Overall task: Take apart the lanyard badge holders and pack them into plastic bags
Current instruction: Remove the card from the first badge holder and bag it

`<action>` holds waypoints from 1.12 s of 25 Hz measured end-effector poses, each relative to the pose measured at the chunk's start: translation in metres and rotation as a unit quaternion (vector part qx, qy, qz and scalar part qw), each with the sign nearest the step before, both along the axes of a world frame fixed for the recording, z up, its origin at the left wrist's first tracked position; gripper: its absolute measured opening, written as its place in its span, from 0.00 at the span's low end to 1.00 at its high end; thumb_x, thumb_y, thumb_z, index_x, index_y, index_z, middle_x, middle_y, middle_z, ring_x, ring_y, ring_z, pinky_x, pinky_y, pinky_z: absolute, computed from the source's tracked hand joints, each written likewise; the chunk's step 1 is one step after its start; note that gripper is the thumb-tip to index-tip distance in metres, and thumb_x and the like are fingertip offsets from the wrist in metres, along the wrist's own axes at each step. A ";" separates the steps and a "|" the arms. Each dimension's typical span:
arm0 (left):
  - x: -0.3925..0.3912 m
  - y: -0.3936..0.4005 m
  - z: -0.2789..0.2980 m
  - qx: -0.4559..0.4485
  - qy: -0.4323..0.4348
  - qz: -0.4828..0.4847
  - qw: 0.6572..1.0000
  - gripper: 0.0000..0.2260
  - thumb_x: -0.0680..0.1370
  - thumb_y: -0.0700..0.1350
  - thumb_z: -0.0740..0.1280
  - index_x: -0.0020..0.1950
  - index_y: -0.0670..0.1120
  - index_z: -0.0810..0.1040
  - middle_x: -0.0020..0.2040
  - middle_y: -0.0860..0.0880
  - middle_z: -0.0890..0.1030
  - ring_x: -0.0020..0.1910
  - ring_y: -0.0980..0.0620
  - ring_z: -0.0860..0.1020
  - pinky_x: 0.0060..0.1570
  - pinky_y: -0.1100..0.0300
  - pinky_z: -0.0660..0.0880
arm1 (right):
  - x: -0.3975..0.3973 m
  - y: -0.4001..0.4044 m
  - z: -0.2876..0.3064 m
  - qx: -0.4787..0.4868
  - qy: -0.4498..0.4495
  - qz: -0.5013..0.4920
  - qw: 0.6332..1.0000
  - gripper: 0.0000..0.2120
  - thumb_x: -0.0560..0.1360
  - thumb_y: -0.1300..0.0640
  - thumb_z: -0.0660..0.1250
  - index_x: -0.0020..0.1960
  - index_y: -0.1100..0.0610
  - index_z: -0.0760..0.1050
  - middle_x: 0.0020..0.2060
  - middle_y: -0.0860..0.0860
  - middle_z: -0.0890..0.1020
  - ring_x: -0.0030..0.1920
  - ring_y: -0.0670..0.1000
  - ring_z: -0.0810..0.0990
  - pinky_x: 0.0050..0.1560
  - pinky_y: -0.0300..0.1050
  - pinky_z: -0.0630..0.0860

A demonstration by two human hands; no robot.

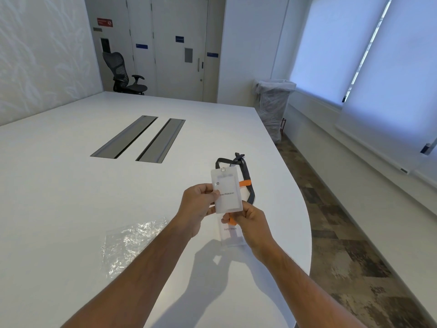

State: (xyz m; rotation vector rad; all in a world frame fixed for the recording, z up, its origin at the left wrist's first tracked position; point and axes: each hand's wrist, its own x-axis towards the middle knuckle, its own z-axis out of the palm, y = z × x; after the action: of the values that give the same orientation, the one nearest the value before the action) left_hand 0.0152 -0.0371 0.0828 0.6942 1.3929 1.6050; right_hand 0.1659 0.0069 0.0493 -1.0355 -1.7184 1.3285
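Note:
A frosted plastic badge holder (227,191) with a name card inside is held upright above the white table (94,185). My left hand (197,205) pinches its left edge, thumb on the front. My right hand (250,223) grips its bottom right corner. A dark lanyard (246,171) with an orange tab lies on the table behind it. A second badge holder (230,234) with a name card lies flat under my hands, partly hidden. A crumpled clear plastic bag (128,245) lies on the table to the left.
Two long grey cable hatches (139,138) are set into the tabletop further back. The table's curved edge runs close on the right, with patterned floor beyond. A lined bin (272,107) stands by the window, and an office chair (123,72) is near the door.

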 end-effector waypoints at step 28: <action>-0.010 0.000 -0.022 0.027 0.221 -0.004 0.975 0.08 0.80 0.40 0.71 0.53 0.52 0.88 0.46 0.53 0.89 0.46 0.52 0.88 0.50 0.52 0.85 | 0.002 -0.024 0.043 -0.010 0.099 0.007 0.995 0.11 0.80 0.64 0.68 0.49 0.51 0.86 0.44 0.48 0.89 0.45 0.48 0.87 0.48 0.42 0.84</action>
State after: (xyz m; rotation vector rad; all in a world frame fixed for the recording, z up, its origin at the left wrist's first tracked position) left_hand 0.0051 -0.0372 0.0605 1.1385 1.6596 1.5440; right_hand 0.1674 -0.0168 0.0927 -0.8716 -1.5695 1.4115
